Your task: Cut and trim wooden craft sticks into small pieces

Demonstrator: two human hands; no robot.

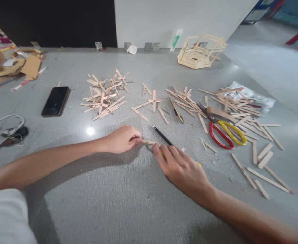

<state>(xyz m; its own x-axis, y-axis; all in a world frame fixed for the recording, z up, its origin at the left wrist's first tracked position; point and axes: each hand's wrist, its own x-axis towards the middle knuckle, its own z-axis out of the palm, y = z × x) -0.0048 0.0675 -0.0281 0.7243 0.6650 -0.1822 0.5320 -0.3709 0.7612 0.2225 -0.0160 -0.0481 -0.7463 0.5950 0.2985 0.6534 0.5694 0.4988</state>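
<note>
My left hand (122, 138) pinches one end of a small wooden craft stick (149, 142) lying on the grey table (113, 203). My right hand (182, 169) presses on the stick's other end, fingers curled around a yellow tool whose tip (198, 164) peeks out by the palm. A black pen (162, 135) lies just beyond my right fingers. Glued stick crosses (152, 101) and a pile of stick pieces (104, 96) lie farther back.
Red and yellow scissors (225, 134) rest among several loose sticks (240, 115) at right. A black phone (56, 101) lies at left, a cable and keys (9, 134) at far left. A stick-built frame (201, 51) and glue tube (176, 39) stand by the back wall.
</note>
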